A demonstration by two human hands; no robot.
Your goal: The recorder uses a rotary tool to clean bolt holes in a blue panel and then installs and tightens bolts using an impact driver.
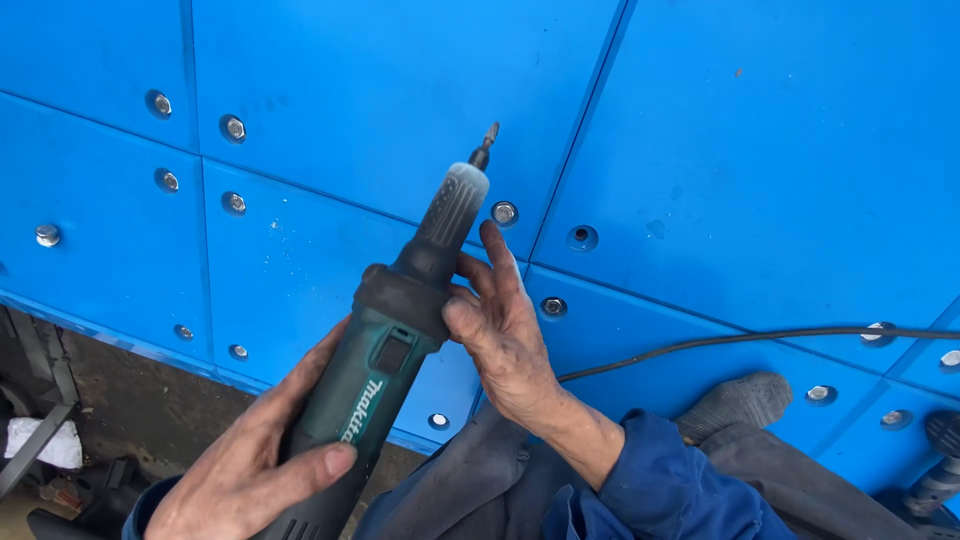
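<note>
A teal and black die grinder (385, 345) points up and away, its small bit near a bolt in the blue panels. My left hand (255, 455) grips the grinder's teal body from below, thumb across it. My right hand (500, 325) rests against the black neck of the tool, fingers partly spread, thumb pressing the collar. Blue sleeves cover both of my forearms.
Large blue panels (750, 150) fill the view, joined by seams and dotted with metal bolts (504, 212) and one empty hole (581, 236). A black cable (720, 341) crosses the panels at right. A grey-socked foot (738, 402) rests on them. Clutter and a white rag (45, 442) lie lower left.
</note>
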